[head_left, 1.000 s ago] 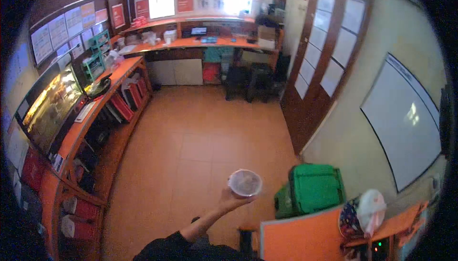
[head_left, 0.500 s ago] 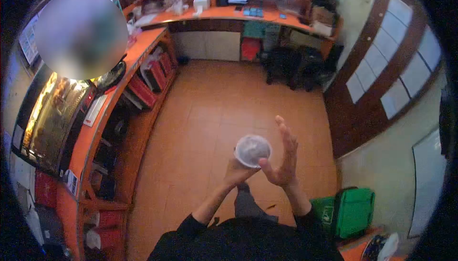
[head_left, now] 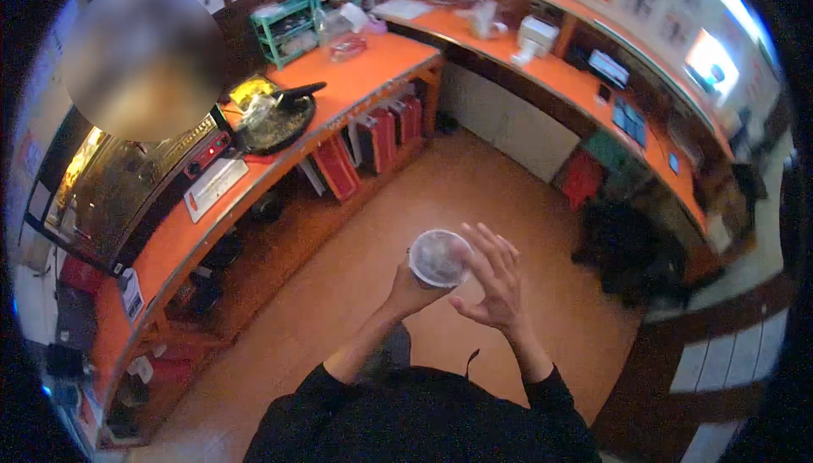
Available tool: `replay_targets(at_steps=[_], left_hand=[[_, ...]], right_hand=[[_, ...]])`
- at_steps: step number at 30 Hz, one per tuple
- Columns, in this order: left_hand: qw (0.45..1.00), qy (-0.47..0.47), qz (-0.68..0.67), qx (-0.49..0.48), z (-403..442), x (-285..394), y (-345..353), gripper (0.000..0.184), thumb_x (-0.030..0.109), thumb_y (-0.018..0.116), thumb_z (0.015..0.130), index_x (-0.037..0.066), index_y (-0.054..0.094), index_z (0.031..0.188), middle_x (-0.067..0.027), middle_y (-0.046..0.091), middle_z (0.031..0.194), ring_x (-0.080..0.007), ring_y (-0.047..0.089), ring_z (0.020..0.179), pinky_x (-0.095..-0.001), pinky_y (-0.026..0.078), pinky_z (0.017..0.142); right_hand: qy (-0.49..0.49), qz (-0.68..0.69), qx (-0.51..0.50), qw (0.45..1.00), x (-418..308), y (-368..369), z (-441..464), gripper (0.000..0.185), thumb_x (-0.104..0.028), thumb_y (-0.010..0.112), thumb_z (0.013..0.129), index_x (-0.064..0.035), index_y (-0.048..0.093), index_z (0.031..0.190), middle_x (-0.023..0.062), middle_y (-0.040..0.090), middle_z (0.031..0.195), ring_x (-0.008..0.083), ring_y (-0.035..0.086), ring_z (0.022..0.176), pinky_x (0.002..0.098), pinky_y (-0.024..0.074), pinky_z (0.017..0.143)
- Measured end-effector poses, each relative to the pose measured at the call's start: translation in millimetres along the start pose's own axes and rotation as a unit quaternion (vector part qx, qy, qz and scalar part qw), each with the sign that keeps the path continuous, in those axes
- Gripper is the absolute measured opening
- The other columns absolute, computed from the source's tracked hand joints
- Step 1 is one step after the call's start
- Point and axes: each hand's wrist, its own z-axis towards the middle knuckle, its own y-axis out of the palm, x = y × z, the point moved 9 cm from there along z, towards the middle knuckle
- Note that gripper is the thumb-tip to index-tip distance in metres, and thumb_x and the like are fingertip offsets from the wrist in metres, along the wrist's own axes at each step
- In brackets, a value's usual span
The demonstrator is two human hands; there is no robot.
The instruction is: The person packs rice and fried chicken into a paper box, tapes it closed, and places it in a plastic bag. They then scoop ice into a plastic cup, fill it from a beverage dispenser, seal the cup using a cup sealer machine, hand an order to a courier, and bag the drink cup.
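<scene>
My left hand (head_left: 415, 291) is wrapped round a cup with a whitish, see-through lid (head_left: 438, 258), held out in front of my body above the floor. What the cup contains cannot be made out. Beside it on the right, my right hand (head_left: 494, 281) is raised with its fingers spread. Its fingertips lie over the right edge of the lid; whether they touch it I cannot tell.
An orange counter (head_left: 373, 61) runs along the left, bearing a glass-fronted warming case (head_left: 140, 196), a round black pan (head_left: 275, 124) and green racks (head_left: 284, 31). A second counter (head_left: 584, 95) stands at the back with a small white machine (head_left: 535, 37). Black bundles (head_left: 622, 251) lie on the right.
My view has turned left, so the left counter, pan and racks show more fully. My right hand has moved in over the lid. The cup stays in my left hand.
</scene>
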Motion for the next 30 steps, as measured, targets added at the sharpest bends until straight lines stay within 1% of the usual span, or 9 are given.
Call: replay_targets(at_steps=[3, 5, 13, 16, 19, 22, 25, 28, 30], left_hand=[[0.999, -0.029, -0.036, 0.021, 93.8, -58.9, -41.2, 0.060, 0.021, 0.082, 0.066, 0.003, 0.054, 0.117, -0.0098, 0.060, 0.114, -0.0179, 0.058, 0.104, -0.0335, 0.048, 0.088], [0.985, -0.102, -0.135, 0.039, 152.1, -100.8, -65.7, 0.069, 0.021, 0.083, 0.066, 0.004, 0.049, 0.123, -0.0093, 0.056, 0.121, -0.0180, 0.055, 0.111, -0.0338, 0.046, 0.094], [0.989, 0.024, -0.121, 0.081, 423.0, -194.5, -147.2, 0.084, 0.026, 0.087, 0.060, 0.004, 0.044, 0.128, -0.0085, 0.054, 0.125, -0.0184, 0.054, 0.113, -0.0365, 0.043, 0.098], [0.992, -0.020, -0.044, 0.117, 519.7, -266.3, -173.8, 0.080, 0.023, 0.086, 0.060, 0.004, 0.046, 0.127, -0.0087, 0.055, 0.124, -0.0184, 0.054, 0.112, -0.0361, 0.044, 0.097], [0.951, -0.070, -0.231, 0.193, 614.6, -356.3, -209.4, 0.078, 0.020, 0.087, 0.060, 0.003, 0.047, 0.125, -0.0082, 0.057, 0.118, -0.0190, 0.055, 0.108, -0.0351, 0.045, 0.094], [0.929, -0.116, 0.073, 0.344, 677.2, -415.8, -272.2, 0.078, 0.018, 0.088, 0.058, 0.004, 0.045, 0.123, -0.0085, 0.055, 0.115, -0.0204, 0.054, 0.106, -0.0345, 0.046, 0.092], [0.810, -0.151, -0.356, 0.441, 730.1, -486.4, -301.6, 0.080, 0.018, 0.087, 0.059, 0.004, 0.043, 0.124, -0.0096, 0.052, 0.117, -0.0225, 0.053, 0.106, -0.0350, 0.046, 0.091], [0.733, -0.128, -0.437, 0.506, 744.8, -532.9, -320.1, 0.084, 0.018, 0.087, 0.060, 0.004, 0.039, 0.128, -0.0102, 0.050, 0.119, -0.0242, 0.052, 0.107, -0.0363, 0.044, 0.094], [0.833, -0.205, -0.103, 0.503, 760.6, -499.4, -334.7, 0.089, 0.018, 0.086, 0.061, 0.005, 0.035, 0.132, -0.0109, 0.045, 0.123, -0.0253, 0.048, 0.112, -0.0383, 0.039, 0.098]], right_hand=[[-0.124, -0.034, -0.073, 0.989, 53.3, 70.3, 92.3, 0.063, -0.047, 0.064, 0.078, -0.0170, 0.050, 0.131, 0.0085, 0.044, 0.139, 0.0255, 0.037, 0.131, 0.0410, 0.0243, 0.109], [-0.054, 0.146, -0.122, 0.980, 110.7, 118.4, 144.9, 0.061, -0.043, 0.067, 0.076, -0.0203, 0.052, 0.130, 0.0085, 0.043, 0.140, 0.0283, 0.034, 0.133, 0.0448, 0.0241, 0.108], [-0.012, 0.130, -0.151, 0.980, 291.2, 200.1, 372.7, 0.054, -0.042, 0.062, 0.082, -0.0181, 0.053, 0.130, 0.0070, 0.037, 0.145, 0.0262, 0.027, 0.137, 0.0462, 0.0160, 0.111], [-0.117, 0.000, -0.104, 0.988, 371.1, 241.7, 463.1, 0.041, -0.036, 0.058, 0.087, -0.0138, 0.060, 0.120, 0.0098, 0.047, 0.137, 0.0257, 0.041, 0.128, 0.0423, 0.0286, 0.107], [0.013, 0.184, -0.019, 0.983, 544.6, 326.2, 590.8, 0.024, -0.021, 0.059, 0.086, -0.0080, 0.065, 0.105, 0.0132, 0.063, 0.109, 0.0294, 0.059, 0.102, 0.0401, 0.0437, 0.091], [0.081, 0.134, 0.027, 0.987, 702.3, 403.3, 743.5, 0.019, -0.013, 0.062, 0.081, -0.0077, 0.066, 0.099, 0.0132, 0.065, 0.104, 0.0303, 0.060, 0.098, 0.0404, 0.0458, 0.087], [-0.003, 0.046, 0.040, 0.998, 806.4, 486.2, 871.2, 0.021, -0.020, 0.064, 0.079, -0.0107, 0.066, 0.097, 0.0115, 0.064, 0.108, 0.0290, 0.057, 0.104, 0.0412, 0.0469, 0.084], [0.050, -0.019, -0.003, 0.999, 856.7, 528.1, 950.2, 0.018, -0.017, 0.069, 0.070, -0.0097, 0.067, 0.087, 0.0126, 0.064, 0.098, 0.0320, 0.059, 0.094, 0.0425, 0.0451, 0.084], [0.055, -0.008, -0.066, 0.996, 874.5, 553.4, 974.4, 0.017, -0.019, 0.069, 0.069, -0.0098, 0.066, 0.083, 0.0121, 0.064, 0.094, 0.0307, 0.059, 0.092, 0.0426, 0.0448, 0.082]])
